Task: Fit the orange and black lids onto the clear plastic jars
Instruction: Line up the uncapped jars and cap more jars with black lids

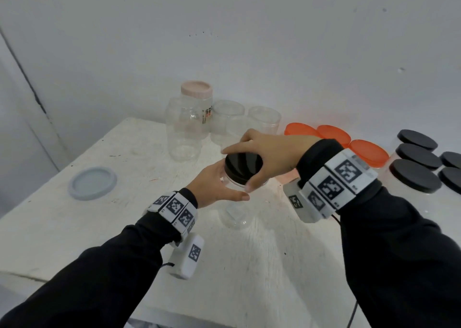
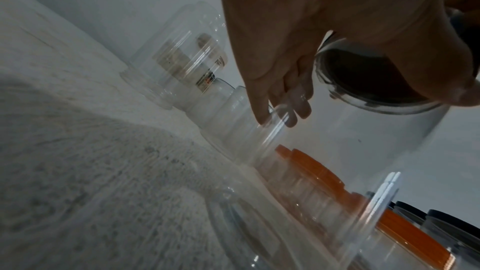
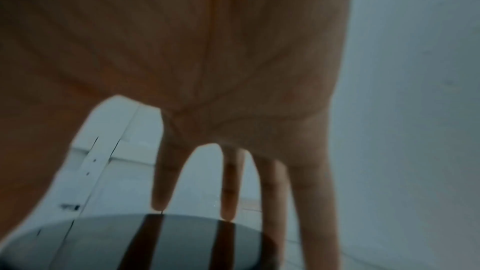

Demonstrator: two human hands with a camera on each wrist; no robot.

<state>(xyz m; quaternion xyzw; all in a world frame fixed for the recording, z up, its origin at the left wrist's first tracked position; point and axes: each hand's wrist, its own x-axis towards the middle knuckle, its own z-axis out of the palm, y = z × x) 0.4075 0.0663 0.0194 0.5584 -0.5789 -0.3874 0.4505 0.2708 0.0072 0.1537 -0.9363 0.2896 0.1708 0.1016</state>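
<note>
The right hand (image 1: 269, 153) arches over a black lid (image 1: 243, 166), its fingers (image 3: 228, 198) curled down onto the far rim and the thumb on the near edge, gripping it. The lid sits on top of a clear jar (image 1: 237, 215) standing on the white bench (image 1: 99, 228); whether it is fully seated cannot be told. The left hand (image 1: 214, 185) wraps the jar just below the lid, thumb across the front, its other fingers (image 2: 262, 110) hidden behind the jar in the head view. The jar's wall is nearly invisible against the bench. Beyond the fingers stand open jars (image 1: 228, 120); right of them lie orange lids (image 1: 334, 133), partly hidden by the right wrist, and black-lidded jars (image 1: 415, 176), cut off at the frame edge.
</note>
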